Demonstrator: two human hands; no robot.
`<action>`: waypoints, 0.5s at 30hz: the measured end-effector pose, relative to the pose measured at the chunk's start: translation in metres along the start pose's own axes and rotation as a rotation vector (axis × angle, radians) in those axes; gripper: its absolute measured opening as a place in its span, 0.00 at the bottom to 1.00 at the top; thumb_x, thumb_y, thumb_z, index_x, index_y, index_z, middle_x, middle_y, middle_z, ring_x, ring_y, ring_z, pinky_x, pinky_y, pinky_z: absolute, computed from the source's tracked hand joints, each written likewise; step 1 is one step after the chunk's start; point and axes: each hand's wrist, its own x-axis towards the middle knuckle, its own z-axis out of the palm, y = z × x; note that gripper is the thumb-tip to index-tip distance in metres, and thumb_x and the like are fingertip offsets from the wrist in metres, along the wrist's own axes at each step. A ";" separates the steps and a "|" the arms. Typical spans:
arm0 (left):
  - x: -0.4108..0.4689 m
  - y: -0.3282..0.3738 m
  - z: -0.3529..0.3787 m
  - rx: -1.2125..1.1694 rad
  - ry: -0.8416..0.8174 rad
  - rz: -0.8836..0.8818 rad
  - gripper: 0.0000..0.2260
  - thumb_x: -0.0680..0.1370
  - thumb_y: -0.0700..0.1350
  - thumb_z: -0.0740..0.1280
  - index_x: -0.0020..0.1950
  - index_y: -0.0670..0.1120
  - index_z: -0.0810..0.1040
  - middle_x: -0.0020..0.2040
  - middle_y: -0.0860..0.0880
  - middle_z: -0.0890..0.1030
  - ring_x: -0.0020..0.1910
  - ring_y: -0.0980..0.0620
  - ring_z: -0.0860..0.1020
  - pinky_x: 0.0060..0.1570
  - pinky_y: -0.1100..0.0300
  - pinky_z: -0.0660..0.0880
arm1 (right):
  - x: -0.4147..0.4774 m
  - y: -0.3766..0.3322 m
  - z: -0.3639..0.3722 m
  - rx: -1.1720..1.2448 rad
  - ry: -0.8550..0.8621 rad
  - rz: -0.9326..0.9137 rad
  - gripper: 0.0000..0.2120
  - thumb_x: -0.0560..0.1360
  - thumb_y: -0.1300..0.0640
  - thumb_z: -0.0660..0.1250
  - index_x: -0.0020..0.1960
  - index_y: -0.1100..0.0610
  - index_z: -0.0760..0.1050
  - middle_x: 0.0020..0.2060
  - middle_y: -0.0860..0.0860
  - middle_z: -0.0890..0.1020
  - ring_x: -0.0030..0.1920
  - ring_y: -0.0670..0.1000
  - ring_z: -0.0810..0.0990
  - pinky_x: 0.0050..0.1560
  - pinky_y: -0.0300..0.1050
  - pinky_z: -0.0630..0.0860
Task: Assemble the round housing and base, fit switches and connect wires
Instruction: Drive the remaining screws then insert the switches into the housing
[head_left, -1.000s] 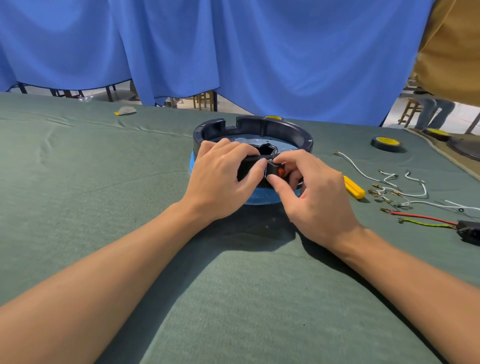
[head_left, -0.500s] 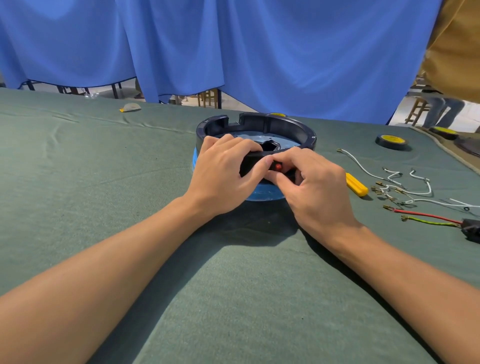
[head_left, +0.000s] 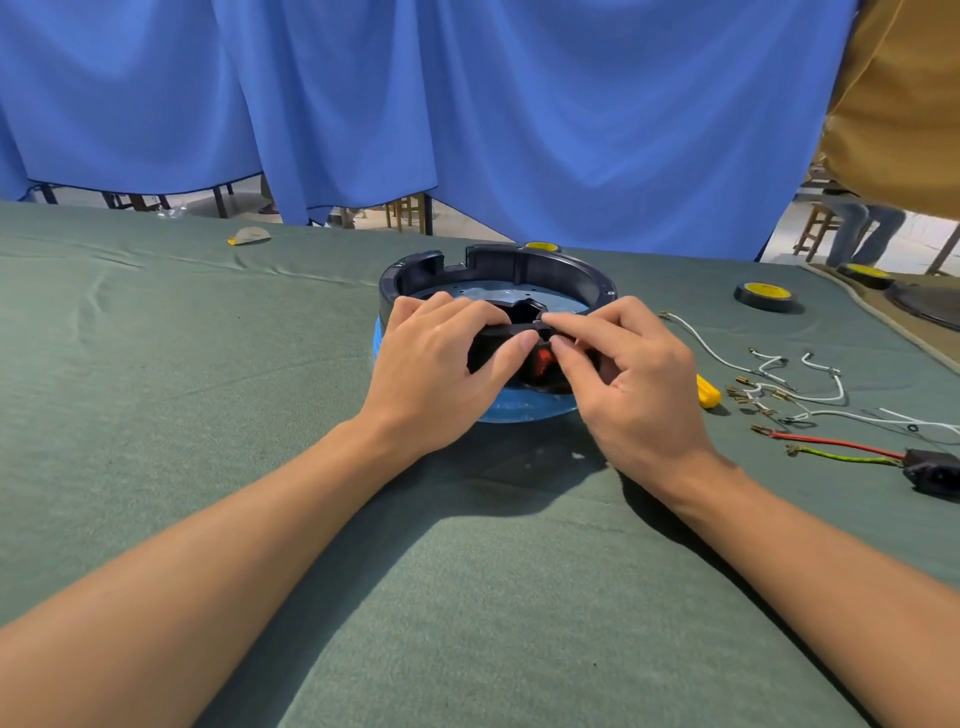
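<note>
Two bare forearms reach in from the near edge across the green cloth of the table (head_left: 208, 395). The left hand (head_left: 441, 374) grips the near wall of the round housing (head_left: 498, 270), fingers curled over the rim and thumb pressed on the outside. The right hand (head_left: 634, 384) pinches the red switch (head_left: 543, 362) at its top edge with thumb and forefinger, the other fingers curled below. The switch sits in the near wall, between the two thumbs. How far in it sits is hidden by the fingers.

The dark housing stands on the blue base (head_left: 519, 414) at the table's middle. The hands cover its front.

To the right a yellow tool handle (head_left: 707, 391) pokes out from behind the right hand. Past it lie loose white wires (head_left: 810, 397) with metal terminals, a red wire (head_left: 831, 442) and a green-yellow wire (head_left: 841, 458) running to a black socket (head_left: 935, 470), cut off by the frame edge.

Farther back a black tape roll (head_left: 763, 297) has a yellow label, its print too small to read. A second roll (head_left: 540, 246) peeks over the housing's far rim. A blue curtain (head_left: 519, 114) hangs behind.
</note>
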 end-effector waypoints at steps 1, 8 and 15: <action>0.000 0.000 0.000 -0.002 0.001 0.000 0.21 0.78 0.59 0.60 0.50 0.43 0.83 0.43 0.50 0.84 0.42 0.48 0.78 0.50 0.58 0.62 | 0.000 0.000 0.000 0.008 -0.009 0.001 0.10 0.76 0.59 0.68 0.57 0.55 0.82 0.41 0.48 0.76 0.37 0.42 0.71 0.39 0.31 0.67; 0.000 0.000 0.000 0.012 0.004 0.009 0.19 0.79 0.58 0.61 0.49 0.44 0.83 0.42 0.50 0.84 0.41 0.48 0.78 0.50 0.57 0.63 | -0.005 -0.007 0.001 0.033 -0.060 -0.059 0.10 0.77 0.60 0.66 0.55 0.55 0.82 0.41 0.47 0.79 0.36 0.42 0.72 0.39 0.34 0.69; 0.000 0.001 -0.001 0.022 -0.003 0.016 0.21 0.78 0.58 0.59 0.50 0.43 0.83 0.42 0.49 0.84 0.41 0.46 0.78 0.51 0.54 0.65 | -0.002 -0.011 0.005 0.066 -0.031 0.001 0.06 0.76 0.60 0.69 0.52 0.55 0.81 0.38 0.43 0.80 0.34 0.41 0.73 0.37 0.34 0.70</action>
